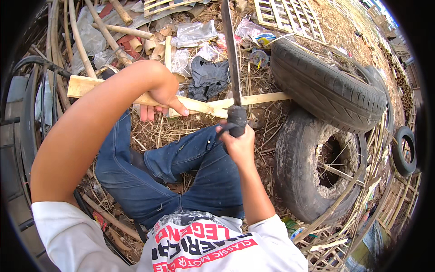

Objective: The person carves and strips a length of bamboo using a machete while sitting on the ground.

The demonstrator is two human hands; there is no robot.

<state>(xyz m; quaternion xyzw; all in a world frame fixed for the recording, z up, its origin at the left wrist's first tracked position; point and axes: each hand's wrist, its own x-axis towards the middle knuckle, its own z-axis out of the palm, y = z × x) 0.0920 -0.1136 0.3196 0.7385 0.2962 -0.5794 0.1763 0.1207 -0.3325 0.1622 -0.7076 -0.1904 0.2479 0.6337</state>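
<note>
My left hand (164, 93) is closed round a split bamboo piece (198, 105), which runs crosswise above my legs. The wide end of this piece shows beyond my left forearm, and its narrow end lies close to the machete's handle. In my right hand (239, 141) is the dark, wrapped handle of a machete (233, 56), its long blade upright and pointing away from me. Another bamboo strip (265, 97) passes behind the blade, with its right end at the tires. Whether the blade touches either piece is hard to tell.
An upper tire (326, 84) leans on a worn, muddy tire (294, 167) at my right. Bamboo poles (81, 41) lie at the far left. Plastic scraps (195, 34), a black cloth or bag (208, 76) and bamboo lattices (290, 18) cover the far ground. Thin strips (349, 226) pile up at the near right.
</note>
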